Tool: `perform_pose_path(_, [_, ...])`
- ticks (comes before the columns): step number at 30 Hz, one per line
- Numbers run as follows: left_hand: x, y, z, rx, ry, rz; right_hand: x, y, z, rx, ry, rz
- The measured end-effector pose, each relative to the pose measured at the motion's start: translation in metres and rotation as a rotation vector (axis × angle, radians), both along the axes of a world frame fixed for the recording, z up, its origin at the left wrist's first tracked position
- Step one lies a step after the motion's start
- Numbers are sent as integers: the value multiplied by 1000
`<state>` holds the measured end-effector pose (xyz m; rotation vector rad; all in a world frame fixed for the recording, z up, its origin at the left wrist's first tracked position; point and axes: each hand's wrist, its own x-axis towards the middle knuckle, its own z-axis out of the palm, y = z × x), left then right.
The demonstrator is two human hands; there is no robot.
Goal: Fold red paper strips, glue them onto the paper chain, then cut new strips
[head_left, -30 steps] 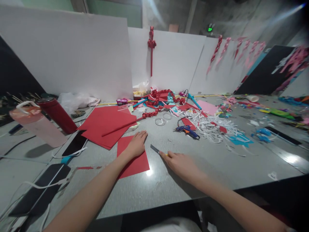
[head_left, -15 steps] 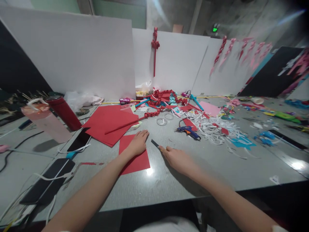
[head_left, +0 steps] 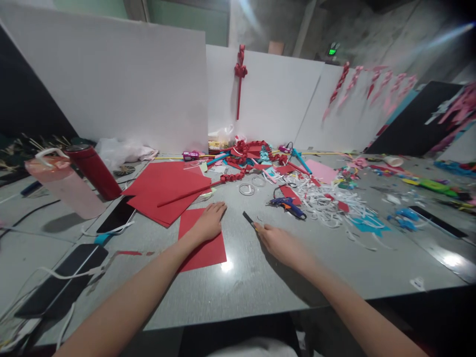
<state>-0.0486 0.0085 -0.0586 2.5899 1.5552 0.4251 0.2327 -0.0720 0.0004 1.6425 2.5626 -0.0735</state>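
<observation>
My left hand (head_left: 210, 221) lies flat on a small red sheet of paper (head_left: 208, 252), its fingers stretched toward the sheet's far right corner. To the right of the sheet, my right hand (head_left: 277, 242) is closed around a utility knife (head_left: 248, 218). The knife's dark blade points up and left, apart from the paper; most of its handle is hidden in my fingers. Beyond my left hand lies a stack of larger red sheets (head_left: 163, 186), with a red rolled paper stick (head_left: 182, 193) across it.
A blue glue gun (head_left: 288, 206) rests beyond my right hand, beside a heap of white paper strips (head_left: 323, 201). On the left stand a pink bottle (head_left: 67, 186) and a red flask (head_left: 94, 171), near a phone (head_left: 117, 214) and a cabled black power bank (head_left: 63, 280).
My right hand has moved slightly right with the knife, farther from the red sheet. My left hand stays on the paper. The view has shifted a little.
</observation>
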Motion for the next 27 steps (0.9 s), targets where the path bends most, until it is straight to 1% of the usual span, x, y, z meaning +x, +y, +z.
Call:
perform_pose_path(4, [0, 1, -2, 5, -4, -5, 26, -3, 1, -30, 19, -39])
perform_pose_path(6, [0, 1, -2, 7, -3, -1, 33, -3, 1, -41, 39, -33])
perform_pose_path(9, [1, 0, 1, 2, 0, 6, 31, 8, 0, -35, 36, -13])
perform_pose_path(12, [1, -1, 2, -1, 1, 9, 23, 23, -1, -2, -8, -53])
perform_pose_path(14, [0, -1, 1, 2, -2, 4, 22, 30, -1, -3, -29, -74])
perform_pose_path(16, [0, 0, 0, 3, -8, -5, 27, 28, -2, -14, -35, -67])
perform_pose_path(20, [0, 1, -3, 16, -35, -16, 40, 10, -7, -5, -78, -73])
perform_pose_path(22, [0, 2, -4, 23, -48, -16, 36, 3, -11, 43, -120, -113])
perform_pose_path(25, [0, 2, -3, 76, -71, -29, 20, 3, -16, 158, -187, -237])
perform_pose_path(27, [1, 1, -1, 162, -118, -58, 10, 4, -17, 219, -207, -235])
